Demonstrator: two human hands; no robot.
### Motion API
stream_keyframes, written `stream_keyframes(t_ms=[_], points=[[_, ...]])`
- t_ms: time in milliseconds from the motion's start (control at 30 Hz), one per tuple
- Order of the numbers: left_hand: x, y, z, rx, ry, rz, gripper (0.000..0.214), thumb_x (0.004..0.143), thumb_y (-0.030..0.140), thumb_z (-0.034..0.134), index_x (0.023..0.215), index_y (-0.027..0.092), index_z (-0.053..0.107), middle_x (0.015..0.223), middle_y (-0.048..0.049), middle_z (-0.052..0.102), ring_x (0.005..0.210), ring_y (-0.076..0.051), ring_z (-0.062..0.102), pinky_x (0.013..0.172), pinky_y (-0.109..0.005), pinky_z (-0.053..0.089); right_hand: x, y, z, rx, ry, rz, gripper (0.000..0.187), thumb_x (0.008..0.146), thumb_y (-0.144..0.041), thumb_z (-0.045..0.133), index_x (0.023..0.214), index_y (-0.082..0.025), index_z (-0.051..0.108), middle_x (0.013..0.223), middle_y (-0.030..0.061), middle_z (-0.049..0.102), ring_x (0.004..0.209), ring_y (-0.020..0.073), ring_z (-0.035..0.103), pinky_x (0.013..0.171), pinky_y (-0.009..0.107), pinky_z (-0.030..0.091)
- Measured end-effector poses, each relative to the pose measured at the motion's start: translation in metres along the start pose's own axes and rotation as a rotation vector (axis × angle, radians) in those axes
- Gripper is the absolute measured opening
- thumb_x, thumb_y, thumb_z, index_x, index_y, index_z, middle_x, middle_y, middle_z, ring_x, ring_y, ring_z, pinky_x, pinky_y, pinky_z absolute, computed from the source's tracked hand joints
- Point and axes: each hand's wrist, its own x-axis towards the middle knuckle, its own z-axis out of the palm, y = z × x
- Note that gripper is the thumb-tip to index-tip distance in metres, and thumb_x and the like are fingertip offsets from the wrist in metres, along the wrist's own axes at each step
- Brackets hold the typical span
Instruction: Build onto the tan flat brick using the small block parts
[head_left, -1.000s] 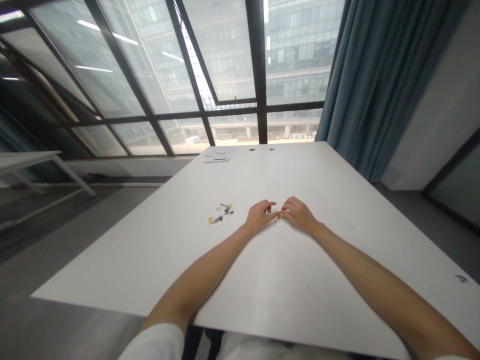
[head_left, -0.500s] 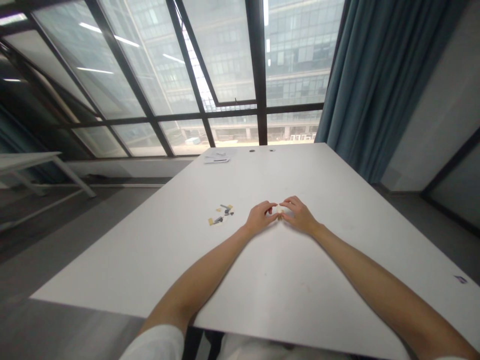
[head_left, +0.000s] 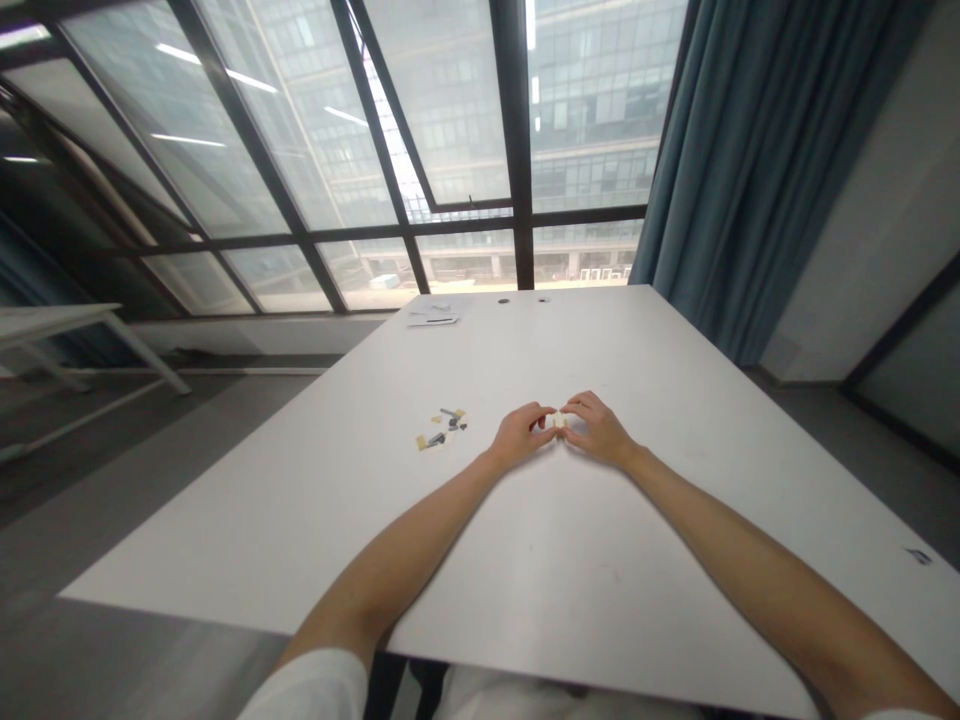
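My left hand (head_left: 519,434) and my right hand (head_left: 598,430) meet fingertip to fingertip over the middle of the white table (head_left: 600,560). Between the fingertips both hands pinch a tiny pale yellow piece (head_left: 559,421); its shape is too small to make out. To the left of my left hand lies a small cluster of loose yellow and grey pieces (head_left: 442,427) on the tabletop, apart from both hands.
Some white papers with a dark pen-like item (head_left: 433,316) lie at the table's far edge, near two round cable holes (head_left: 523,299). A window wall stands behind, a blue curtain (head_left: 750,160) at the right, another white table (head_left: 60,325) at the far left.
Both hands have stayed joined and shifted very slightly away from me on the table; the tiny piece between the fingertips shows a bit more plainly.
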Motion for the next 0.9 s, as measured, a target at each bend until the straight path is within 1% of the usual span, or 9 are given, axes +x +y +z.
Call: stream_keyframes(t_ms=[167, 300, 400, 500, 600, 700, 900], points=[[0.0, 0.0, 0.0, 0.0, -0.011, 0.015, 0.034, 0.09, 0.043, 0.068, 0.117, 0.021, 0.07, 0.083, 0.0006, 0.063, 0.067, -0.011, 0.052, 0.067, -0.024, 0.042, -0.001, 0.0, 0.0, 0.011, 0.001, 0.026, 0.022, 0.085, -0.025, 0.069, 0.107, -0.024, 0.066, 0.101, 0.0084, 0.063, 0.099, 0.0263, 0.058, 0.087, 0.045, 0.052], [0.001, 0.002, -0.001, 0.024, -0.019, -0.011, 0.037, 0.093, 0.045, 0.065, 0.121, 0.022, 0.069, 0.085, 0.0001, 0.064, 0.069, -0.012, 0.053, 0.069, -0.025, 0.043, -0.001, 0.003, 0.0, 0.025, 0.022, 0.045, 0.022, 0.086, -0.029, 0.07, 0.107, -0.024, 0.066, 0.102, 0.0085, 0.064, 0.1, 0.0265, 0.058, 0.088, 0.045, 0.052], [0.001, 0.001, -0.001, 0.059, -0.002, -0.044, 0.037, 0.093, 0.044, 0.065, 0.123, 0.022, 0.068, 0.086, -0.0003, 0.064, 0.07, -0.012, 0.055, 0.07, -0.025, 0.044, -0.001, 0.01, -0.002, 0.013, 0.071, 0.085, 0.019, 0.085, -0.03, 0.069, 0.104, -0.024, 0.067, 0.099, 0.0081, 0.064, 0.099, 0.0267, 0.058, 0.088, 0.045, 0.051], [0.001, 0.0, 0.0, 0.092, 0.013, -0.076, 0.032, 0.093, 0.039, 0.065, 0.12, 0.021, 0.07, 0.085, -0.0002, 0.064, 0.072, -0.013, 0.056, 0.071, -0.025, 0.044, -0.003, 0.021, -0.005, -0.012, 0.103, 0.123, 0.016, 0.085, -0.027, 0.068, 0.1, -0.023, 0.067, 0.098, 0.0076, 0.064, 0.098, 0.0264, 0.058, 0.089, 0.046, 0.05], [0.002, -0.001, 0.001, 0.111, 0.021, -0.102, 0.026, 0.094, 0.035, 0.062, 0.115, 0.022, 0.071, 0.084, -0.0004, 0.065, 0.072, -0.013, 0.057, 0.071, -0.026, 0.044, -0.007, 0.035, -0.007, -0.029, 0.065, 0.158, 0.016, 0.083, -0.026, 0.069, 0.098, -0.022, 0.067, 0.097, 0.0075, 0.065, 0.097, 0.0258, 0.058, 0.089, 0.044, 0.049], [0.002, 0.001, 0.0, 0.121, 0.027, -0.116, 0.024, 0.095, 0.032, 0.059, 0.112, 0.022, 0.072, 0.084, -0.0006, 0.066, 0.072, -0.014, 0.058, 0.072, -0.026, 0.045, -0.012, 0.046, -0.009, -0.03, -0.014, 0.191, 0.015, 0.082, -0.027, 0.07, 0.096, -0.022, 0.069, 0.096, 0.0069, 0.068, 0.095, 0.0246, 0.059, 0.088, 0.042, 0.049], [0.002, 0.002, -0.001, 0.123, 0.053, -0.151, 0.025, 0.096, 0.028, 0.055, 0.111, 0.022, 0.073, 0.085, -0.0015, 0.068, 0.074, -0.014, 0.058, 0.073, -0.026, 0.046, -0.017, 0.05, -0.013, -0.055, -0.172, 0.217, 0.016, 0.078, -0.034, 0.074, 0.09, -0.023, 0.072, 0.096, 0.0059, 0.071, 0.097, 0.0251, 0.061, 0.09, 0.043, 0.046]])
